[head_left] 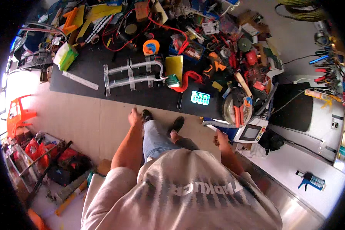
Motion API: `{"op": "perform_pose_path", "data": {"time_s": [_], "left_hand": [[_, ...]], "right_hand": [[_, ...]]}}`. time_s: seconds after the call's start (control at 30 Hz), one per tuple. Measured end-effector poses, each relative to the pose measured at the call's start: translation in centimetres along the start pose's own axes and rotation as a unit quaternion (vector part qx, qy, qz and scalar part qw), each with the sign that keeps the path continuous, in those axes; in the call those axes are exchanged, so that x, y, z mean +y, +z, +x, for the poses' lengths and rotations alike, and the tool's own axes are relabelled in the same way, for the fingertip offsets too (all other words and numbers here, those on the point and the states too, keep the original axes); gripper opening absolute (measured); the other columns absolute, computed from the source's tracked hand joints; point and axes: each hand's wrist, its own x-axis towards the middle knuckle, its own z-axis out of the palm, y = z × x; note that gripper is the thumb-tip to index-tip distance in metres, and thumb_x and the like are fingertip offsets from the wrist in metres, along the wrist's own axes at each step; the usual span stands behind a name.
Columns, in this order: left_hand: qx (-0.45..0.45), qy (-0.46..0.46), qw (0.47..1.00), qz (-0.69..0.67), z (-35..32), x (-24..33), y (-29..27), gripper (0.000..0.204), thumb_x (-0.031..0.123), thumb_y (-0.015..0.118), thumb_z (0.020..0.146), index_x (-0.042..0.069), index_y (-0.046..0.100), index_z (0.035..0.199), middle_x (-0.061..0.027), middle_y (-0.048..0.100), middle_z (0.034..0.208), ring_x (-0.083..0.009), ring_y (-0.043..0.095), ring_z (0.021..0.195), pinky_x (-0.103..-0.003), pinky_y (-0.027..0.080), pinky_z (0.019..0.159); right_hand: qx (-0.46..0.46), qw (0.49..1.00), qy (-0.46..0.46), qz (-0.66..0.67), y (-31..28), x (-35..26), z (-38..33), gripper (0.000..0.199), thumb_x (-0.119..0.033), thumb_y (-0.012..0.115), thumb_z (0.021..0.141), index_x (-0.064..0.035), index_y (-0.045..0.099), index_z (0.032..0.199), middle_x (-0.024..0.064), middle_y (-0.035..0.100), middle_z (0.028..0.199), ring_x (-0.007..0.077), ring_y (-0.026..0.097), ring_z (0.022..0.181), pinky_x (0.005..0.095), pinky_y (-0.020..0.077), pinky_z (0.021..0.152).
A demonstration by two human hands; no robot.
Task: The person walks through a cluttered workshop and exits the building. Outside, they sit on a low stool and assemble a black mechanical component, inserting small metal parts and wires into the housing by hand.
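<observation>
My left hand [134, 116] hangs over the floor just short of the black worktable's front edge, fingers curled into a loose fist with nothing visible in it. On the right, my right hand [220, 138] is beside the white control box [250, 131], its fingers loosely bent, a little apart, and holding nothing I can see. Nearest my left hand on the black worktable [80, 71], two clear strips [132, 82] with white cables lie taped down. At their right end are a green connector block [173, 80] and a bundle of red wire [188, 80]. A lit phone [200, 97] lies near the front edge.
Tools and parts crowd the table's back and right, with an orange tape roll [151, 47], a steel ruler [80, 80] and pliers [238, 111]. An orange plastic frame [21, 115] and a cluttered rack [38, 157] stand left. A caulking gun [311, 181] is at right.
</observation>
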Motion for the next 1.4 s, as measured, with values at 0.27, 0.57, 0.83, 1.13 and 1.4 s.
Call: {"op": "perform_pose_path", "data": {"time_s": [0.27,0.57,0.83,1.13,1.4], "left_hand": [[0.025,-0.091,0.994,0.056,4.0,-2.3,-23.9,0.026,0.037,0.063,0.09,0.013,0.053,0.092,-0.0048,0.049,0.071,-0.0219,0.049,0.057,-0.042,0.037,0.053],[0.043,-0.093,0.995,-0.002,5.0,1.8,-29.7,0.034,0.036,0.062,0.089,0.01,0.054,0.109,-0.012,0.062,0.093,-0.0301,0.06,0.076,-0.05,0.045,0.068],[-0.044,-0.076,0.993,0.074,4.2,4.2,-23.0,0.034,0.038,0.064,0.088,0.01,0.057,0.105,-0.014,0.065,0.096,-0.0334,0.063,0.079,-0.053,0.047,0.069],[-0.048,-0.092,0.989,0.106,3.5,4.7,-21.0,0.035,0.036,0.064,0.087,0.009,0.055,0.107,-0.0119,0.059,0.087,-0.031,0.058,0.069,-0.05,0.045,0.065],[-0.072,-0.056,0.987,0.131,-3.1,10.7,-17.5,0.039,0.035,0.064,0.089,0.007,0.057,0.115,-0.013,0.062,0.102,-0.0305,0.062,0.087,-0.047,0.051,0.077]], "right_hand": [[0.041,0.995,0.022,0.092,-1.0,5.4,-8.4,0.039,-0.047,0.06,0.097,-0.008,0.059,0.099,0.0069,0.063,0.072,0.0207,0.062,0.055,0.0344,0.0422,0.047],[-0.026,0.996,-0.026,0.075,7.4,3.2,-7.0,0.042,-0.051,0.065,0.091,-0.0113,0.059,0.102,0.0066,0.066,0.081,0.0216,0.064,0.063,0.0368,0.0456,0.057],[-0.03,0.993,-0.113,0.023,10.4,-1.8,-10.0,0.038,-0.049,0.066,0.094,-0.0107,0.063,0.097,0.0038,0.067,0.077,0.018,0.065,0.059,0.0304,0.0437,0.053],[0.038,0.94,-0.3,0.156,6.1,-8.3,-16.8,0.028,-0.034,0.067,0.098,-0.0056,0.069,0.097,0.0035,0.068,0.079,0.0122,0.063,0.06,0.027,0.0465,0.053],[0.0,0.914,-0.389,0.112,5.4,-17.0,-13.3,0.027,-0.029,0.07,0.097,-0.0015,0.066,0.098,0.0035,0.067,0.077,0.0104,0.06,0.06,0.0261,0.0483,0.055]]}}
